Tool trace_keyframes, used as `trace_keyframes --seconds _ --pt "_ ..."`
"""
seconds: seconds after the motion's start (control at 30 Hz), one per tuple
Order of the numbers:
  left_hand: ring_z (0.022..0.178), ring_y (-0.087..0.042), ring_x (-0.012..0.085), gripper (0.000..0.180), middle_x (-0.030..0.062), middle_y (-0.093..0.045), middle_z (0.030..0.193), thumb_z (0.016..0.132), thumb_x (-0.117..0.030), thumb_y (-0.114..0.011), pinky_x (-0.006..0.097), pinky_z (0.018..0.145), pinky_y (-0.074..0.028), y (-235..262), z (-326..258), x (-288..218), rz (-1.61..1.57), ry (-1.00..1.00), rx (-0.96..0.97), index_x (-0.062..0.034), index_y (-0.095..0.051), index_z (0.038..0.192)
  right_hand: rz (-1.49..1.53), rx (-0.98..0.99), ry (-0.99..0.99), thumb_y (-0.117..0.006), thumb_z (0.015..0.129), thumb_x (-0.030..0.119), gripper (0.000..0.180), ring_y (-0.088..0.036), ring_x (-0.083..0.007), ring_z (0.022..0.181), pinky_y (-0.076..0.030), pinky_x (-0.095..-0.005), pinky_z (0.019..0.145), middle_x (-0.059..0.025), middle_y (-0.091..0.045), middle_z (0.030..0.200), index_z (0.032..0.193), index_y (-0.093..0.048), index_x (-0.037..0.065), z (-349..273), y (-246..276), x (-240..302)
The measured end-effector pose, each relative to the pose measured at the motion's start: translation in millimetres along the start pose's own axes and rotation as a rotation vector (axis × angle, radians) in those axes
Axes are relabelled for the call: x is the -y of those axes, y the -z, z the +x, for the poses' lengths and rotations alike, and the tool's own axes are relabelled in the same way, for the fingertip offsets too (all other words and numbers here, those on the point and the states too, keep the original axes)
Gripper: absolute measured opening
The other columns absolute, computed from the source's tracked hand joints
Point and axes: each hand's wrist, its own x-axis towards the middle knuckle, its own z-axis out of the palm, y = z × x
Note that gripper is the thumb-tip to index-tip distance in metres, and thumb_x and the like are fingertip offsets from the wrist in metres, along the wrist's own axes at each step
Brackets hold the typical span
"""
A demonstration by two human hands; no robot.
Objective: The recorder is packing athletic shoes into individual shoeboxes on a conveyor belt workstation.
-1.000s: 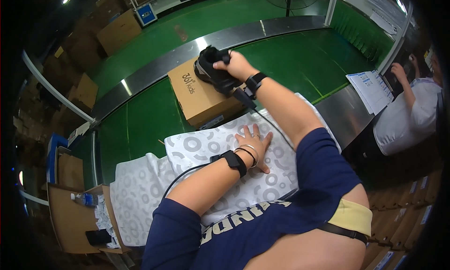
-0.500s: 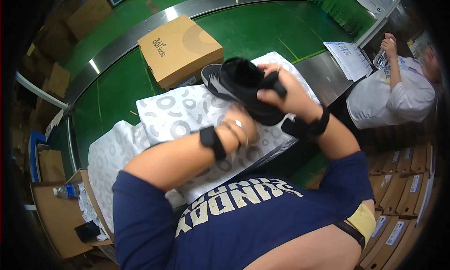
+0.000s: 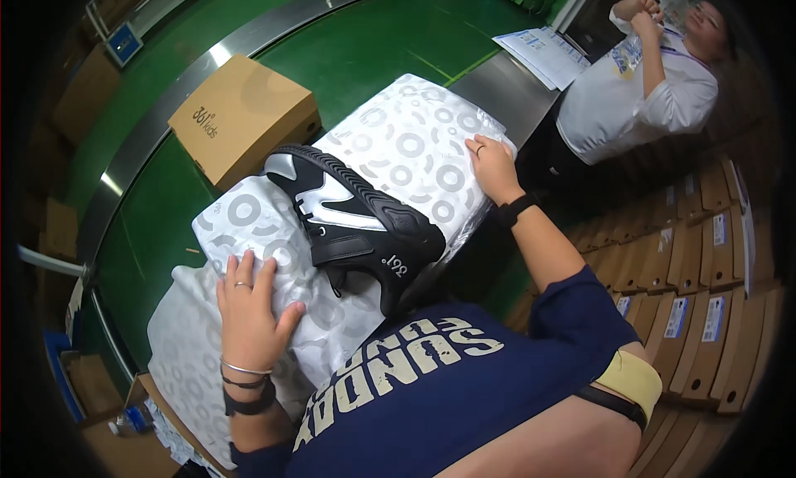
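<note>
You're pressing your left hand (image 3: 247, 310) flat, fingers spread, on the white patterned wrapping paper (image 3: 398, 159). Your right hand (image 3: 492, 168) is lying open on the paper's far edge. Black & silver sneaker (image 3: 352, 219) is lying on the paper btwn both hands, nr a cardboard box (image 3: 240, 117).

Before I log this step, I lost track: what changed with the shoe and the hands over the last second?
The black and white shoe came from the cardboard box to the patterned wrapping paper and was let go. The right hand, which carried it, now presses the paper's far edge. The left hand stayed flat on the paper; the box stayed on the green belt.
</note>
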Motion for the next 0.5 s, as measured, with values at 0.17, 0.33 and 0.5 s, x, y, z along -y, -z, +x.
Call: trace_keyframes --seconds 0.17,0.33,0.5 --pt "0.124 -0.025 0.0388 0.054 0.0185 -0.033 0.132 0.069 -0.025 -0.063 0.051 0.1 -0.017 -10 -7 2 -0.216 0.106 0.009 -0.0037 -0.048 0.116 -0.024 -0.106 -0.09 -0.047 0.081 0.011 0.021 -0.057 -0.0227 0.095 -0.03 -0.0407 0.097 -0.0118 -0.062 0.096 0.093 -0.063 0.006 -4 -18 0" --pt "0.125 -0.024 0.0383 0.054 0.0179 -0.033 0.132 0.069 -0.026 -0.062 0.05 0.101 -0.016 -12 -7 4 -0.26 0.103 0.001 -0.0046 -0.048 0.116 0.009 0.008 -0.18 -0.045 0.077 0.006 0.022 -0.061 -0.0238 0.08 -0.032 -0.0359 0.096 -0.0126 -0.064 0.08 0.087 -0.064 0.005 4 -9 10" --pt "0.125 -0.024 0.038 0.055 0.0177 -0.033 0.132 0.069 -0.028 -0.062 0.051 0.101 -0.013 -12 -8 8 -0.278 0.093 -0.027 -0.0055 -0.047 0.117 -0.007 0.056 -0.142 -0.051 0.074 0.008 0.016 -0.059 -0.0295 0.075 -0.044 -0.0373 0.079 -0.0167 -0.062 0.074 0.083 -0.063 0.005 22 11 20"
